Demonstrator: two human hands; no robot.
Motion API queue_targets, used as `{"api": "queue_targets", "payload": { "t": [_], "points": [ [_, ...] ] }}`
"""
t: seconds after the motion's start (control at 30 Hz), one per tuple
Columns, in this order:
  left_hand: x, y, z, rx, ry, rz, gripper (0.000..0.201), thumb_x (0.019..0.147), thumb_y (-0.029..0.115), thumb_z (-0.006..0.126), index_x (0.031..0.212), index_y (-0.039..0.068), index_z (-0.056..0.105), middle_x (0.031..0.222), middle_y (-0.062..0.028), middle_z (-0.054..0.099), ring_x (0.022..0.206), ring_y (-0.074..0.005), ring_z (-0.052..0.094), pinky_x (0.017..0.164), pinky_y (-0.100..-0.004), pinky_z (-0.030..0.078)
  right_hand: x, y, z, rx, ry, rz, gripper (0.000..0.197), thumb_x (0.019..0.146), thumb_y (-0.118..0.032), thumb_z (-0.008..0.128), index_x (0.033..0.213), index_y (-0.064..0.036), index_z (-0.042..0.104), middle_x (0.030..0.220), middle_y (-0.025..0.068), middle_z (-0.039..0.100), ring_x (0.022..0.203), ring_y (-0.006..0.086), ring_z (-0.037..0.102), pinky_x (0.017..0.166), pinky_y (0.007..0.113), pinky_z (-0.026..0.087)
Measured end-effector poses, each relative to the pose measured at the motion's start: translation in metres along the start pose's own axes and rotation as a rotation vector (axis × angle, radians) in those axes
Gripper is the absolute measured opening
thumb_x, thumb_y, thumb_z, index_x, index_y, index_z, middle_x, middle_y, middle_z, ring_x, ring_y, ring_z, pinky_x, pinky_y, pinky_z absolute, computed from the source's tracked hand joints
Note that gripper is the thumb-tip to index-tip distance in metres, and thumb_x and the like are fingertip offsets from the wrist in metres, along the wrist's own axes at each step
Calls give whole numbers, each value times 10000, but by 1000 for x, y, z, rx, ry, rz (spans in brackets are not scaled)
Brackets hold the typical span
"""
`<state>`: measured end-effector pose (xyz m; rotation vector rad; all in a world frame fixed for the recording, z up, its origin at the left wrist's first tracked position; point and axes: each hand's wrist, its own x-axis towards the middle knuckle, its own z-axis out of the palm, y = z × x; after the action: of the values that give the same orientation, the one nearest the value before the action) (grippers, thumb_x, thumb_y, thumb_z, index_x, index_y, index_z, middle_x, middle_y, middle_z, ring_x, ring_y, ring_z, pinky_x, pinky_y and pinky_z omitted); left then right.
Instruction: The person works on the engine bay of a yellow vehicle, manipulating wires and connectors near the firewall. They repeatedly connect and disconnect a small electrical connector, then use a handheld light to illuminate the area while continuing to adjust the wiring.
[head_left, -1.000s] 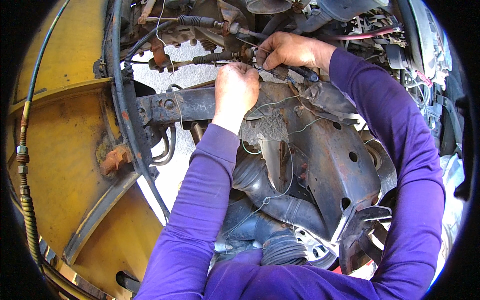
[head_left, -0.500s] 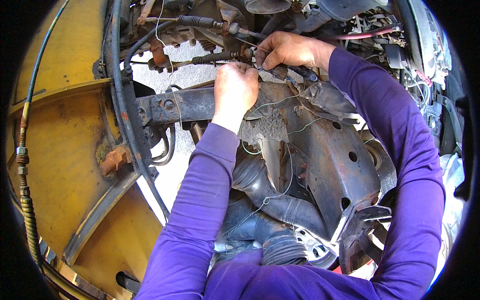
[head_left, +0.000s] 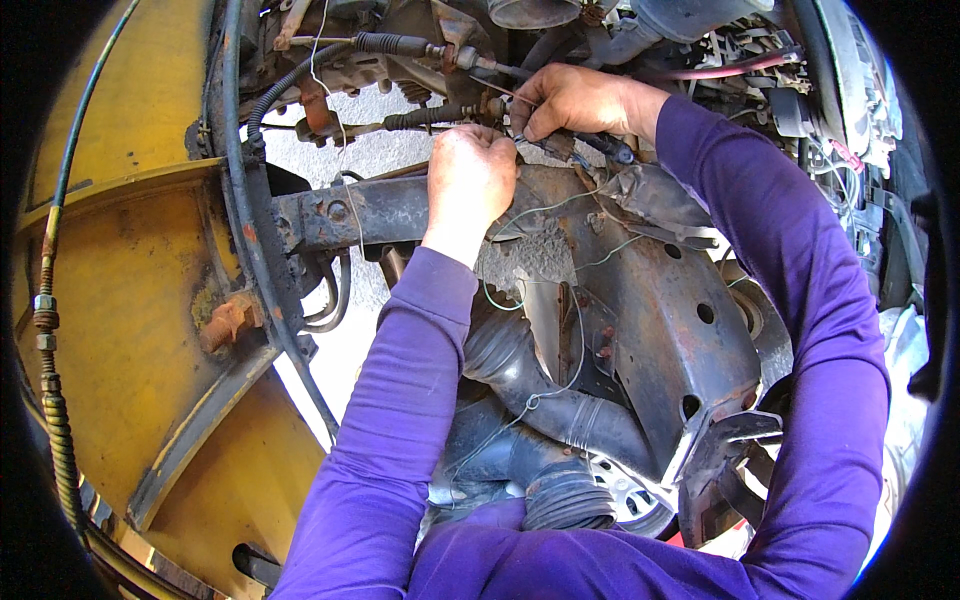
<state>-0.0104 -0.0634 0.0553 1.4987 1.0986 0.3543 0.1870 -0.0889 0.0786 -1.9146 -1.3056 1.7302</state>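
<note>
There are two hands, two purple sleeves, three round holes in the dark frame, one big rusty bolt and one wheel.

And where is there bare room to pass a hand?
Probably below the beam, between the hose and left sleeve; also above the beam, under the rods, though a thin wire crosses there. Crowded around the left hand and right hand.

Reddish-brown wire, purple sleeves, brown-stained yellow panel, rust-orange bolt
</note>
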Motion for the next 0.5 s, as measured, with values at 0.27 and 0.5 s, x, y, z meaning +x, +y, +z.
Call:
{"api": "queue_targets", "payload": {
  "t": [0.27,0.5],
  "points": [
    [4,-12,4,-53,21,24,210,778,115,623,721,-68,709,650,-224,673,655,-329,704,708,-406,549,1,0,2,18,-3,-37,205,808,-91,738,997,-11,732,857,39,699,810,153,628,795,309,500],
    [1,-4,1,-40,5,-19,214,782,118,619,713,-67,700,640,-225,665,633,-339,689,696,-409,544,-3,-4,1,17,-20,-41,167,819,-81,737,969,-11,718,811,13,677,777,130,607,755,295,489]
  ]
}}
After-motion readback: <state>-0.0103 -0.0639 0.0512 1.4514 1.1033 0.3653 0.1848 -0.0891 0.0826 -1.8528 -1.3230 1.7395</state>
